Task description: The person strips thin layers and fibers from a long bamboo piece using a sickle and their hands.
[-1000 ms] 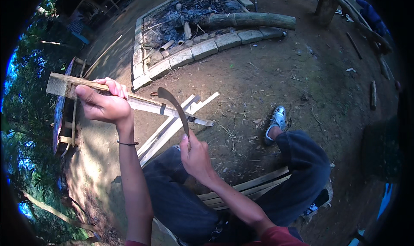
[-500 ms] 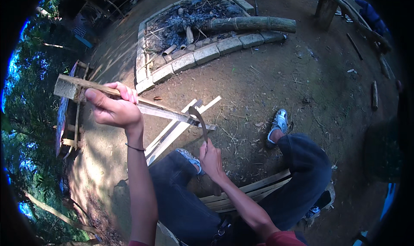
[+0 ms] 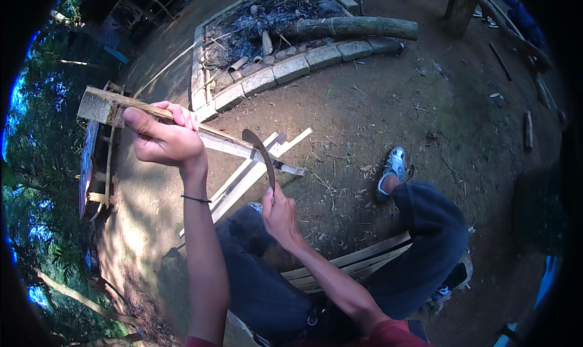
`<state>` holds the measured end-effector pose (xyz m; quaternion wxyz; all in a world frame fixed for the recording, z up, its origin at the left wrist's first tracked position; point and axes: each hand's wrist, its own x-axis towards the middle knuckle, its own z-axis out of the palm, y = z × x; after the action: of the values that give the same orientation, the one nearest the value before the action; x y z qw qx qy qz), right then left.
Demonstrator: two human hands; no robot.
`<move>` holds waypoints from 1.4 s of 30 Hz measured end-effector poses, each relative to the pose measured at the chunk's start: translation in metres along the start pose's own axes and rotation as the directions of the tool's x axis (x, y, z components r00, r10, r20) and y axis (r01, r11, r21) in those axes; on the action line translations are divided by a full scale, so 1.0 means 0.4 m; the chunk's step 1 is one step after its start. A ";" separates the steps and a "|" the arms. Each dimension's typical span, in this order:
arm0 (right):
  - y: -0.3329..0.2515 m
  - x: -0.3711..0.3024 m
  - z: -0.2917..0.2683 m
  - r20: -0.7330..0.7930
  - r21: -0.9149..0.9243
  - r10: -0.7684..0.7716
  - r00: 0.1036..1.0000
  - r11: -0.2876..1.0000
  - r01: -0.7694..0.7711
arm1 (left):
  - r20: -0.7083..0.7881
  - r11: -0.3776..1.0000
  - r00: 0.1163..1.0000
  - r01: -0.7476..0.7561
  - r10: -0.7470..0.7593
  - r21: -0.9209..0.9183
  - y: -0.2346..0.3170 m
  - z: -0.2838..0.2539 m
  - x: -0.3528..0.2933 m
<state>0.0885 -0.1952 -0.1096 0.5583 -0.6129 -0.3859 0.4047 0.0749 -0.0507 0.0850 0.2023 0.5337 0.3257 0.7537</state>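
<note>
My left hand is closed round a long piece of wood. Its thick, blocky end sticks out past my thumb at the left, and its slimmer part slopes away to the right. In my right hand is the handle of a curved knife, its dark hooked blade pointing up and to the left. The blade lies across the slim part of the wood, right of my left hand; whether it bites in I cannot tell. Beneath them, pale wooden strips lie crossed on the ground.
A fire pit with a stone border lies ahead, holding ash and a thick log. Between my legs lie several split slats. A short stick rests on the dirt at the right. A low wood-framed structure stands at the left.
The curved knife and my right hand have moved left and slightly up, along the wood toward my left hand. My left hand has shifted slightly right with the wood still in it.
</note>
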 end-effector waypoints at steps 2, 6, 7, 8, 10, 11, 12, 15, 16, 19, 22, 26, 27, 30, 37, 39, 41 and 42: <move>-0.012 0.026 -0.006 0.006 -0.003 -0.040 0.999 0.999 0.040 | -0.019 1.000 1.000 -0.022 0.022 -0.005 -0.001 -0.003 0.012; -0.010 0.035 -0.020 -0.010 -0.006 -0.077 0.997 0.997 0.077 | -0.011 1.000 1.000 0.000 0.000 -0.019 -0.010 -0.011 0.017; -0.016 0.040 -0.025 -0.005 -0.010 -0.087 0.996 0.996 0.087 | -0.008 1.000 1.000 -0.006 0.006 -0.012 -0.008 -0.014 0.021; -0.018 0.045 -0.034 0.024 0.025 -0.079 0.997 0.997 0.078 | -0.004 1.000 1.000 0.004 -0.004 -0.015 -0.007 -0.019 0.022; -0.017 0.053 -0.052 0.076 0.090 -0.069 0.995 0.994 0.062 | 0.006 0.999 1.000 0.024 -0.023 -0.027 -0.005 -0.025 0.023; -0.010 0.055 -0.052 0.109 0.157 -0.024 0.994 0.988 0.007 | 0.005 1.000 1.000 0.023 -0.023 -0.021 -0.005 -0.028 0.023; 0.004 0.058 -0.049 0.144 0.222 0.018 0.989 0.974 -0.050 | 0.004 1.000 1.000 0.023 -0.023 -0.015 -0.006 -0.033 0.024; 0.014 0.056 -0.046 0.146 0.271 0.047 0.988 0.959 -0.085 | 0.011 1.000 1.000 0.019 -0.019 -0.018 -0.011 -0.036 0.026; -0.004 0.053 -0.039 0.138 0.269 0.041 0.990 0.960 -0.078 | 0.009 1.000 1.000 0.011 -0.010 -0.013 -0.008 -0.039 0.026; -0.077 0.022 -0.045 0.024 0.039 -0.084 0.996 0.996 0.083 | 0.001 1.000 1.000 -0.009 0.009 0.003 -0.003 -0.043 0.032; -0.131 0.024 -0.072 0.044 0.017 -0.073 0.996 0.997 0.072 | -0.013 1.000 1.000 -0.005 0.005 0.011 -0.006 -0.044 0.031; 0.012 -0.001 -0.004 0.000 -0.177 -0.113 0.994 0.978 0.112 | -0.018 1.000 1.000 0.016 -0.016 -0.008 -0.007 -0.022 0.005; 0.051 -0.009 -0.005 -0.001 -0.206 -0.109 0.994 0.973 0.106 | -0.021 1.000 1.000 0.019 -0.020 -0.013 -0.005 -0.014 -0.001; 0.056 0.013 0.011 0.013 -0.236 -0.119 0.993 0.965 0.118 | -0.009 0.999 0.999 -0.033 0.033 0.020 -0.003 -0.027 0.031; 0.071 0.020 0.005 0.089 0.253 0.045 0.995 0.965 -0.067 | 0.005 0.999 0.999 0.032 -0.032 -0.026 -0.008 -0.054 0.039; -0.019 0.012 -0.016 0.031 0.168 -0.044 0.999 0.985 0.038 | 0.005 1.000 1.000 0.029 -0.029 -0.013 -0.013 -0.068 0.040; -0.059 0.010 -0.030 0.061 0.099 -0.092 0.994 0.991 0.086 | 0.009 1.000 1.000 0.022 -0.022 -0.014 -0.014 -0.056 0.033; -0.071 0.008 -0.031 0.077 0.066 -0.114 0.990 0.992 0.109 | 0.000 0.999 1.000 0.029 -0.029 -0.018 -0.016 -0.050 0.029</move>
<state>0.1004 -0.1948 -0.0808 0.5827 -0.5558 -0.4293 0.4090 0.0519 -0.0440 0.0840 0.2179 0.5270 0.3268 0.7537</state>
